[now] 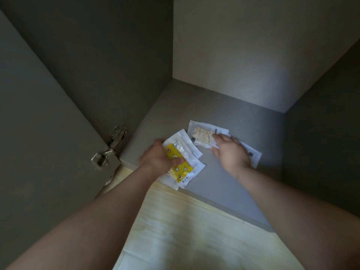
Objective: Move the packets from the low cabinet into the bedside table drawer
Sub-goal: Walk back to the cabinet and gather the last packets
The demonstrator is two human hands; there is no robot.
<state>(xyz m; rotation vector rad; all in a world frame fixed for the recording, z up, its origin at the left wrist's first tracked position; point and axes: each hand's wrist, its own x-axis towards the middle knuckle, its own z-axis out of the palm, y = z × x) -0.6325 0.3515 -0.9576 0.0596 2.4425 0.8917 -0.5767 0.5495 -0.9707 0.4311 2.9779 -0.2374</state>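
Two hands reach into the low cabinet (243, 172), where the packets lie on its grey floor. The left hand (155, 158) is closed around a small stack of packets (183, 162) near the front edge, thumb pressed across the topmost one, which has a yellow patterned insert; white packet edges fan out past the fingers toward 1 o'clock and 5 o'clock. The right hand (229, 151) sits well apart from it, toward 3 o'clock, fingers spread fairly wide and laid flat, palm down. Its fingertips touch a clear packet with pale contents (202, 133) that lies at about 11 o'clock from the hand. Another white packet (253, 154) pokes out from under that hand at 4 o'clock, partly covered, so I cannot tell whether the hand grips anything or only presses down. The cabinet door (39, 133) stands open at the left, its metal hinge (109, 149) showing at 9 o'clock from the left hand. Pale wooden flooring (194, 230) lies in front of the cabinet.
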